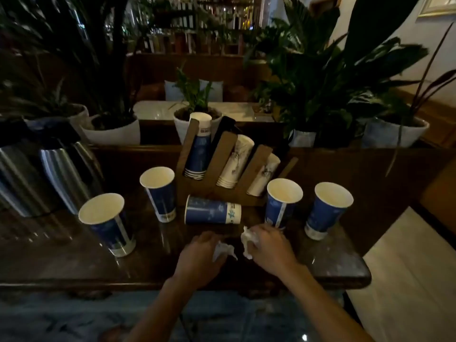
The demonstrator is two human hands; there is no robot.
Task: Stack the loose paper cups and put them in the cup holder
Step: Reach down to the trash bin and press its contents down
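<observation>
- The dark polished table (61,262) carries everything; its glossy top looks slippery to me, so I would lift cups clear of it and not drag them.
- Steel flasks (61,178) stand at the far left, well apart from my work.
- The wooden cup holder (223,156) sits at the back centre with three slanted slots: a blue stack (198,154) in the left one and white stacks in the other two.
- Five loose blue paper cups lie in front of it: four upright, mouths open, at the near left (106,223), left of the holder (159,193), just right of it (282,202) and far right (328,209); one lying on its side (212,210) right against the holder's base.
- My left hand (199,257) is closed around a crumpled white tissue (223,250); my right hand (269,248) clutches another wad (248,241).
- Both hands are full of tissue, so I judge no cup is stacked yet; I should drop the wads first, then nest the cups straight, rim into rim, and slide them into the blue slot.
</observation>
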